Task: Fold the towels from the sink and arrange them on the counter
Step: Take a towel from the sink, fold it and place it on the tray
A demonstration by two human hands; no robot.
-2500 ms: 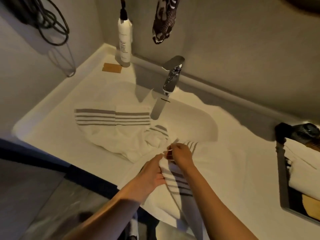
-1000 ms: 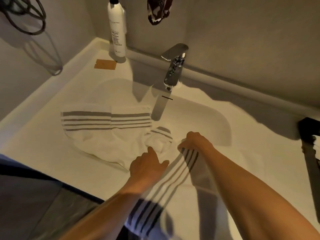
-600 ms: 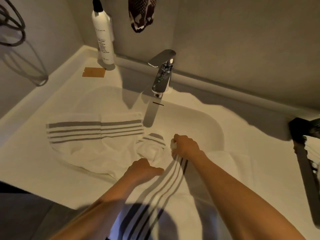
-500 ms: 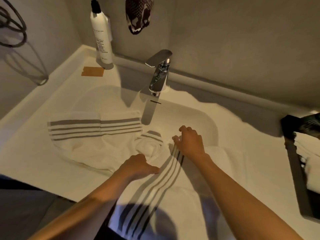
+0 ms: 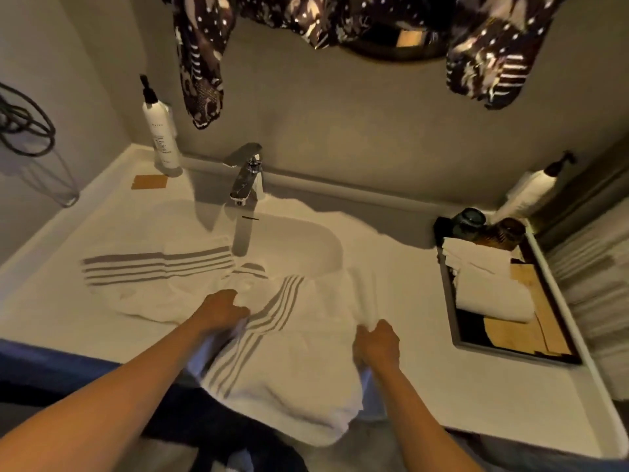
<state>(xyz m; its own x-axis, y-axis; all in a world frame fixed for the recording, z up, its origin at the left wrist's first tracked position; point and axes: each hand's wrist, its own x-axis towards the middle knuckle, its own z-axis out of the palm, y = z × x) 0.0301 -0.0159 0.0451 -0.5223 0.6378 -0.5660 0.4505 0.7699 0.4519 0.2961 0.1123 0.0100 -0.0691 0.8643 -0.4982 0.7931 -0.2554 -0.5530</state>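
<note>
A white towel with grey stripes point(image 5: 299, 356) lies spread over the counter's front edge, its lower part hanging off. My left hand point(image 5: 221, 310) grips its left edge near the stripes. My right hand point(image 5: 377, 342) pinches its right edge. A second striped white towel point(image 5: 149, 281) lies crumpled to the left, partly in the sink basin point(image 5: 299, 243), its striped end flat on the white counter point(image 5: 425, 376).
A chrome faucet point(image 5: 248, 177) stands behind the basin. At the back left are a white pump bottle point(image 5: 161, 131) and a small brown pad point(image 5: 149, 182). A dark tray point(image 5: 500, 349) with folded white cloths and jars sits at the right. Patterned fabric point(image 5: 200, 56) hangs above.
My right hand has moved from the towel's striped top corner near the basin to its right edge, closer to me. The towel now lies wider. The left hand stays on the left edge.
</note>
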